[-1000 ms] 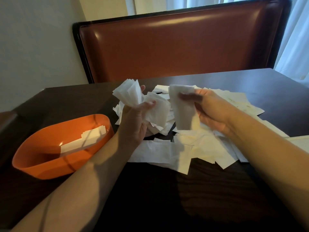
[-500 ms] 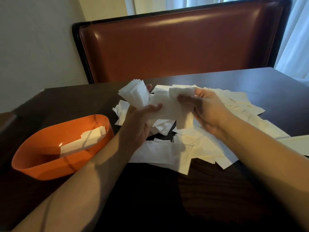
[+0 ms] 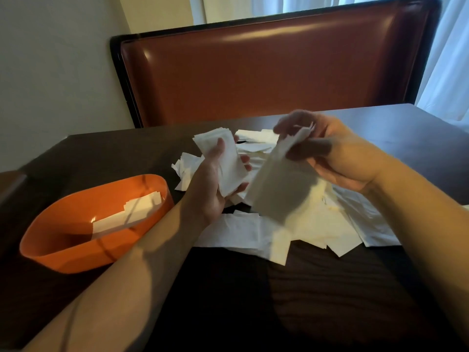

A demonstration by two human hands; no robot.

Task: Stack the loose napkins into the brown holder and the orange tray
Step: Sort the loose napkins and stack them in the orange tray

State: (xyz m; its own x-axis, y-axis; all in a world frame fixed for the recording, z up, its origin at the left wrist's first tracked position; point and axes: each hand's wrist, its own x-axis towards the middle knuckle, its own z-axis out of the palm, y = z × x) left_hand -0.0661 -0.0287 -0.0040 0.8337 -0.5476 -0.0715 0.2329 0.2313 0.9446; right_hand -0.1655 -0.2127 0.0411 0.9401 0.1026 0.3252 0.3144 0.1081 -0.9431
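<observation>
I am holding a small stack of napkins [image 3: 225,163] in my left hand [image 3: 210,189], thumb lying across the front and fingers curled round the back, so the grip is closed on the bundle and is keeping its edges lined up. I am keeping it raised above the counter [image 3: 317,301] so that the next sheet can be laid against it. My right hand [image 3: 332,158] is pinching a single napkin [image 3: 279,184] by its upper edge, fingers closed on that corner; the sheet is hanging down freely, which lets it straighten out before I add it to the bundle. The two lie just beside each other, and I cannot tell whether they are touching.

Beneath my hands the loose napkins [image 3: 317,224] are lying in an untidy spread, overlapping at all angles. The orange tray [image 3: 50,252] is sitting near my left forearm, with a few napkins [image 3: 129,214] already lying inside, leaning toward its far wall. The brown holder is not showing anywhere in view. I judge the work is far from finished, since most of the napkins are still lying on the counter.
</observation>
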